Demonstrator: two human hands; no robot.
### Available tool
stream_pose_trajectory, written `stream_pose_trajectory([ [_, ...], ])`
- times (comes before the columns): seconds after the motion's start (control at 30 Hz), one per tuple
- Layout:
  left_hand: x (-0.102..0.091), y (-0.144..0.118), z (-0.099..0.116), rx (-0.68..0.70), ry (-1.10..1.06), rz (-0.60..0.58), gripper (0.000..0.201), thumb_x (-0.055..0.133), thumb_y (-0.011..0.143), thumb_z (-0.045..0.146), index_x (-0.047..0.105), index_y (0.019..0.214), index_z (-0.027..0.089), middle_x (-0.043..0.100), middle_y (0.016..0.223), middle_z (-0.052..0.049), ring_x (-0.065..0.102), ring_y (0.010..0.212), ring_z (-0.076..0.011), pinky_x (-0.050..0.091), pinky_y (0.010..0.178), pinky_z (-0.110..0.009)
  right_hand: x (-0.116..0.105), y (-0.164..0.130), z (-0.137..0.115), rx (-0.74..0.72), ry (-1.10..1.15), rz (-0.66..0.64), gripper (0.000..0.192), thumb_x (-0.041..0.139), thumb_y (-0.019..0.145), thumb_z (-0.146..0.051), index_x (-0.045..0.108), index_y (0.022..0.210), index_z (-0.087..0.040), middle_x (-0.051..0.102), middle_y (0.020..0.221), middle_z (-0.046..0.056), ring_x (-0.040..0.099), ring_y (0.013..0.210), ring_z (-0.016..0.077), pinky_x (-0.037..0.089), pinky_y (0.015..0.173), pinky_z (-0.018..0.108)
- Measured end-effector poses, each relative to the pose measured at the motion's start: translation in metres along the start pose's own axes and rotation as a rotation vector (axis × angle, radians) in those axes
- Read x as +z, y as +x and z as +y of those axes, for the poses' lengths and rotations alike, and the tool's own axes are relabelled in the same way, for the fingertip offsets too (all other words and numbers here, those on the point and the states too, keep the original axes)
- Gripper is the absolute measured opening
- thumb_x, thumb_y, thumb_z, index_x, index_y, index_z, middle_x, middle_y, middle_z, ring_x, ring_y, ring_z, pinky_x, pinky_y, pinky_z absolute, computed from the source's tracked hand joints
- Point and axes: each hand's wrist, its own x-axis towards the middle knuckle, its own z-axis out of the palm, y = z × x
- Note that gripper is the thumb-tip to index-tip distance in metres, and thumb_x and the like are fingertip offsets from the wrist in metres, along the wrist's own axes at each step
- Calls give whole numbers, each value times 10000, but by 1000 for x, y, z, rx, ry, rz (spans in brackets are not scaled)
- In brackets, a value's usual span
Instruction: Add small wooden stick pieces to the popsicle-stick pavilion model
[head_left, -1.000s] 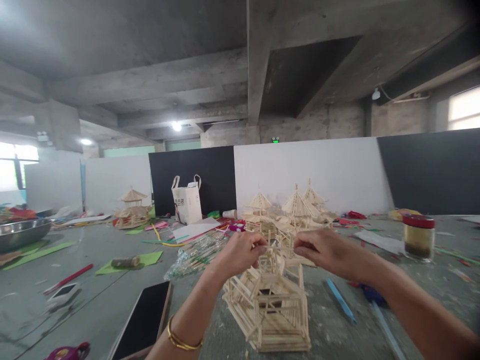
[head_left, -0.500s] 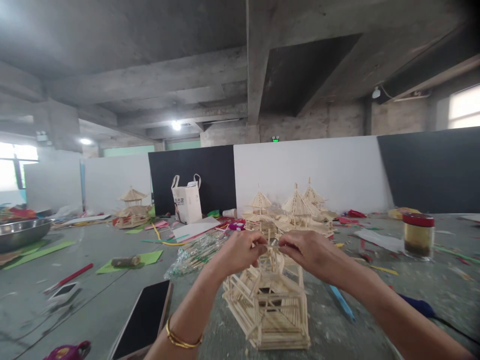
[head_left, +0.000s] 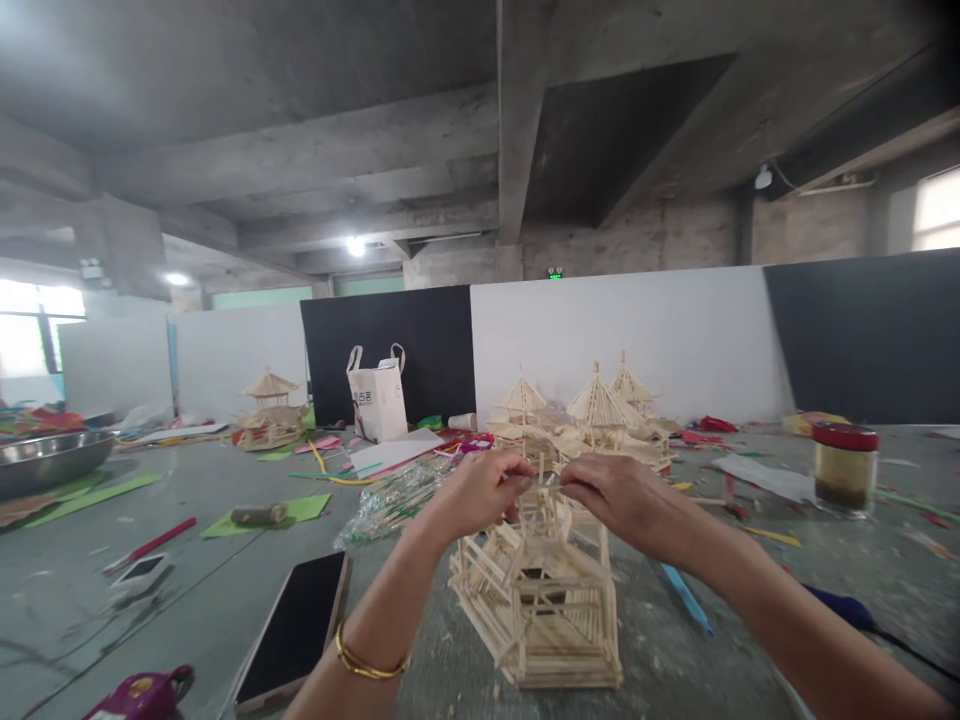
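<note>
A pavilion model made of thin wooden sticks stands on the table in front of me, with a narrow upright frame on its top. My left hand is at the left of that frame, thumb and fingers pinched on one end of a short thin wooden stick. At the opposite end, my right hand pinches the same stick. The stick lies level across the top of the model; whether it touches the frame I cannot tell.
Finished stick pavilions stand behind the model. A plastic bag of sticks and a phone lie to the left. On the right are a blue strip, a dark blue tool handle with a cord and a red-lidded jar.
Both hands have shifted slightly up relative to the model, with a little more of the stick showing between them. The whole view has moved slightly.
</note>
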Motion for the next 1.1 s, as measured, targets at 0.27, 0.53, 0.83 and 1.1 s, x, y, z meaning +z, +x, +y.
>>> stream_pose_trajectory([
  [0.27,5,1,9,11,16,0,187,459,782,177,643,821,177,598,517,38,580,462,-104,397,470,-181,1,1,-1,-2,-1,16,197,448,888,-199,619,793,-177,608,742,26,559,703,156,380,649,270],
  [0.53,4,0,12,17,13,4,198,447,777,153,644,778,178,588,501,45,522,382,-79,372,448,-178,2,1,-4,3,-16,16,173,458,891,-202,610,810,-181,606,757,19,557,713,155,375,646,266],
  [0.83,5,0,9,24,1,35,173,466,786,208,634,812,181,593,513,29,586,467,-112,391,443,-178,5,2,-3,-1,-44,24,190,446,887,-185,619,808,-178,617,761,26,568,725,163,377,655,273],
  [1.1,-8,2,-6,20,-48,87,229,398,845,289,574,937,175,651,816,-29,635,536,-114,446,412,-172,3,1,-5,3,-42,12,201,428,890,-178,624,844,-173,625,794,41,575,750,172,402,679,283],
])
